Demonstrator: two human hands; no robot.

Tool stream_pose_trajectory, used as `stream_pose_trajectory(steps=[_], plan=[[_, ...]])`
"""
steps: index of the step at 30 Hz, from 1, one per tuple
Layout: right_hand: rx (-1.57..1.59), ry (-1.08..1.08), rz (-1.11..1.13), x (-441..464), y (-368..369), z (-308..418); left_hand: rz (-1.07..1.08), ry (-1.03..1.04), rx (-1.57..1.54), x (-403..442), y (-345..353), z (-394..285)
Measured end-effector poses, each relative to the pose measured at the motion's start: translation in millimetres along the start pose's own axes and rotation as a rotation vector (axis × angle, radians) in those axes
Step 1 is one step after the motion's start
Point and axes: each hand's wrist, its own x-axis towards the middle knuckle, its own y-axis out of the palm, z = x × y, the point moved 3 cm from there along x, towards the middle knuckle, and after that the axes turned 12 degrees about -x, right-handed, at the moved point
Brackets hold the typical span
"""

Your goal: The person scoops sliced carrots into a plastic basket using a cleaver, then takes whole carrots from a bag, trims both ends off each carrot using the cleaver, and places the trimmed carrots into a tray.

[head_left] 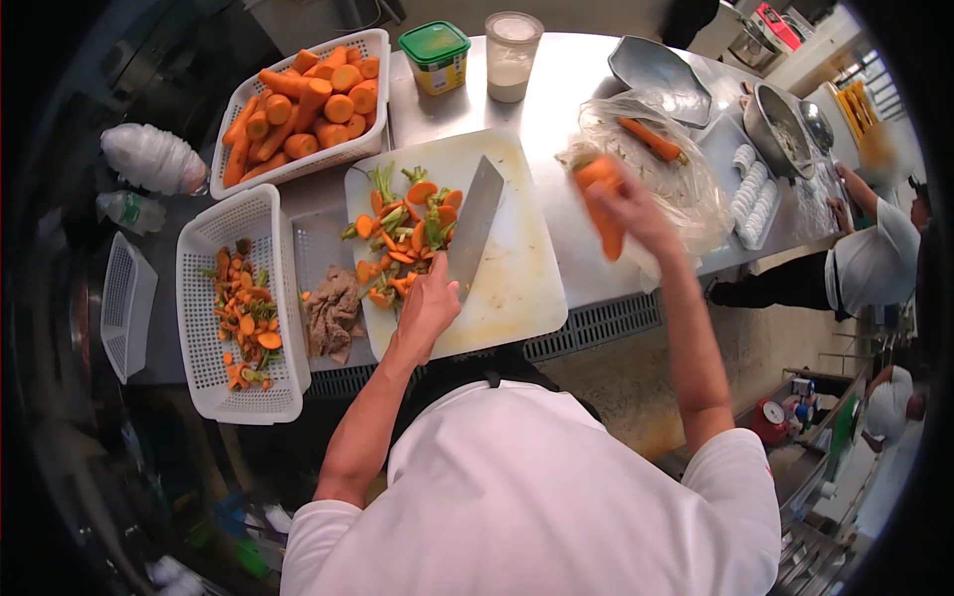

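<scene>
My left hand [429,303] is closed around the handle of a broad kitchen knife [482,211], whose blade lies over the white cutting board [527,288]. Left of the blade, carrot tops and trimmed ends [402,233] with green stems are heaped on the board. Smeared by motion, my right hand [636,211] grips carrot [604,223] in the air to the right of the board; whether it holds more than one is unclear. Just beyond, another whole carrot [648,139] rests on a clear plastic bag [686,189].
A white basket of trimmed carrots [224,124] stands at the back left, and a second basket [189,328] holds carrot scraps. Beside it lies a brown cloth [333,313]. A green-lidded tub [435,60] and a clear container [512,60] stand behind. Another person [874,248] works at right.
</scene>
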Motion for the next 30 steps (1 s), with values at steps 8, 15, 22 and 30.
stream_pose_trajectory(steps=[8, 15, 22, 30], plan=[[-0.563, -0.202, 0.122, -54, 155, -19, -0.063, -0.059, -0.034, -25, -31, -28], [-0.685, -0.227, 0.049, -63, 164, -13, 0.015, -0.016, 0.055, -43, -42, -59], [-0.691, -0.218, 0.059, -64, 164, -14, 0.14, -0.048, 0.097, -42, -28, -62], [-0.726, -0.177, 0.0, -63, 166, -31, 0.104, 0.039, 0.089, 9, 23, -27]])
